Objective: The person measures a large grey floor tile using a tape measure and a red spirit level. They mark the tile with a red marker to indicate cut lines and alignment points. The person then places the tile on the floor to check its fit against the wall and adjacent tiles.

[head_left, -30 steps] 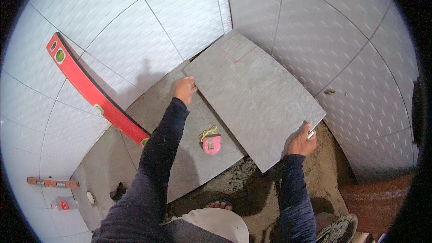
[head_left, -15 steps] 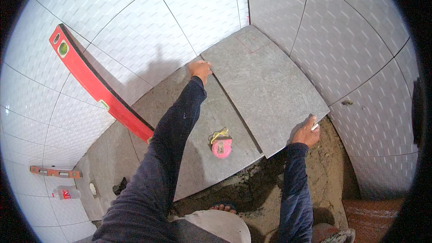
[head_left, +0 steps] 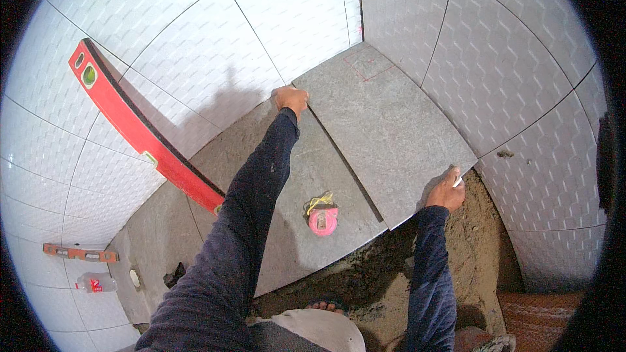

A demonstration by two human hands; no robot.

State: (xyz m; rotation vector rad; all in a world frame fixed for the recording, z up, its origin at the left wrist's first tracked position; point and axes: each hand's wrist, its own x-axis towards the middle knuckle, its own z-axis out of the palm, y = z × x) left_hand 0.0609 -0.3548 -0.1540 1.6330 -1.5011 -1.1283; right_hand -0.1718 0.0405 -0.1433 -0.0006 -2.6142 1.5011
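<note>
A large grey floor tile (head_left: 381, 130) with red lines near its far corner lies in the wall corner, beside another grey tile (head_left: 293, 244). My left hand (head_left: 291, 100) is closed on its far left edge. My right hand (head_left: 447, 189) grips its near right edge and also has a slim white stick (head_left: 457, 181), perhaps a marker, between its fingers. A pink tape measure (head_left: 323, 220) with a yellow cord lies on the neighbouring tile, below my left hand.
A long red level (head_left: 143, 124) leans on the white tiled wall (head_left: 215, 32). At far left are an orange level (head_left: 78, 252) and a plastic bottle (head_left: 98, 282). Bare mortar (head_left: 476, 241) and my foot (head_left: 323, 306) show below. A brown surface (head_left: 535, 316) is at lower right.
From a second ago, the tile has shifted away from me and squared up beside its neighbour, both hands moving with it and the view shifting too. In the last half second little has changed.
</note>
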